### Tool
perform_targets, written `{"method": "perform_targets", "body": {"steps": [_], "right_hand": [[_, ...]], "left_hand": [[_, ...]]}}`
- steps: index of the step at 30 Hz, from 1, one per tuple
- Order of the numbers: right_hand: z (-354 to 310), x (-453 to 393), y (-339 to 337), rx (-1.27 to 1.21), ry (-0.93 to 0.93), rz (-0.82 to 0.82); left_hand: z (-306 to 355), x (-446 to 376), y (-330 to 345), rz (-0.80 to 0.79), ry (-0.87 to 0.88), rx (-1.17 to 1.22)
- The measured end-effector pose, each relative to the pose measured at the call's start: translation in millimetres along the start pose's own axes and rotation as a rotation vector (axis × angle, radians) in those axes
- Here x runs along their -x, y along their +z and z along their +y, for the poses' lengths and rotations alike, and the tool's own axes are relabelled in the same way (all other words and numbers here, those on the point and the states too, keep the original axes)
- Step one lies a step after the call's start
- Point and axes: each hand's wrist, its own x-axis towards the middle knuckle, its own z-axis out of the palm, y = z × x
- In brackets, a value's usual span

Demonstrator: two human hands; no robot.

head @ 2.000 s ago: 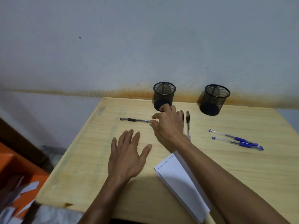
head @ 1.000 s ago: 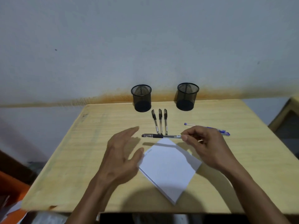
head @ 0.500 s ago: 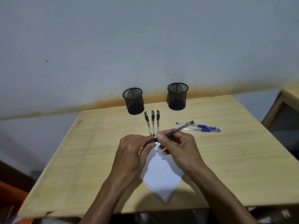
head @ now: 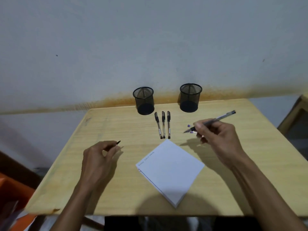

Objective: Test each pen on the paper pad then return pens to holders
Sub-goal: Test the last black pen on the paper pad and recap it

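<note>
My right hand [head: 218, 137] grips an uncapped black pen [head: 221, 117], tip pointing left, above the table to the right of the paper pad [head: 170, 170]. My left hand [head: 98, 157] pinches the pen's black cap [head: 118, 142] to the left of the pad. The white pad lies turned like a diamond, with a line of writing near its upper left edge. Three capped black pens [head: 163, 125] lie side by side beyond the pad. Blue pens [head: 190, 129] lie mostly hidden behind my right hand. Two black mesh holders [head: 143, 100] [head: 190, 97] stand empty at the back.
The wooden table [head: 93, 185] stands against a grey wall. An orange object [head: 15, 194] sits low at the left, and part of another wooden piece of furniture [head: 295, 120] shows at the right edge.
My hands pulled the cap off the black pen and moved apart: the left went left with the cap, the right went right with the pen. The pad is fully uncovered.
</note>
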Motion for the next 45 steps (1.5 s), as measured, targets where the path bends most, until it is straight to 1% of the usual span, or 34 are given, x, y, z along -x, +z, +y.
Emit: {"method": "perform_targets", "body": {"steps": [2, 5, 6, 15, 19, 21, 22, 23, 24, 25, 26, 27, 29, 32, 34, 36, 40, 45], "right_hand": [[8, 8, 12, 0.012, 0.049, -0.020], [17, 16, 26, 0.020, 0.120, -0.040], [18, 19, 30, 0.018, 0.135, -0.048], [21, 24, 40, 0.059, 0.190, -0.060], [25, 24, 42, 0.049, 0.184, -0.045], [25, 23, 45, -0.024, 0.198, -0.023], [24, 22, 46, -0.065, 0.202, -0.017], [23, 20, 48, -0.082, 0.191, -0.020], [22, 19, 51, -0.077, 0.171, -0.034], [22, 17, 53, -0.050, 0.139, -0.055], [22, 15, 57, -0.013, 0.106, -0.084], [23, 13, 60, 0.032, 0.076, -0.111], [27, 8, 67, 0.111, 0.050, -0.155], [37, 1, 76, 0.246, 0.046, -0.232], [42, -1, 80, 0.262, 0.099, -0.274], [47, -6, 84, 0.247, 0.143, -0.293], [51, -17, 89, 0.276, 0.086, -0.299], [64, -26, 89, 0.260, 0.121, -0.341]], "left_hand": [[-10, -8, 7, 0.031, -0.054, 0.008], [-26, -24, 15, 0.043, -0.231, 0.054], [-30, -28, 18, 0.049, -0.265, 0.050], [-41, -34, 30, 0.109, -0.255, -0.008], [-36, -29, 26, 0.085, -0.250, -0.038], [-26, -20, 25, 0.138, -0.198, -0.063], [-18, -14, 27, 0.166, -0.153, -0.034], [-7, -7, 30, 0.164, -0.101, 0.049], [3, 0, 33, 0.118, -0.052, 0.149], [11, 7, 38, 0.036, 0.006, 0.239], [16, 12, 42, -0.056, 0.085, 0.279], [15, 15, 46, -0.144, 0.169, 0.246], [5, 15, 55, -0.249, 0.314, 0.092], [-6, 13, 63, -0.338, 0.325, -0.070], [-10, 14, 68, -0.358, 0.353, -0.127], [-15, 13, 70, -0.350, 0.364, -0.145], [-14, 15, 71, -0.348, 0.389, -0.180], [-17, 16, 74, -0.314, 0.474, -0.225]]}}
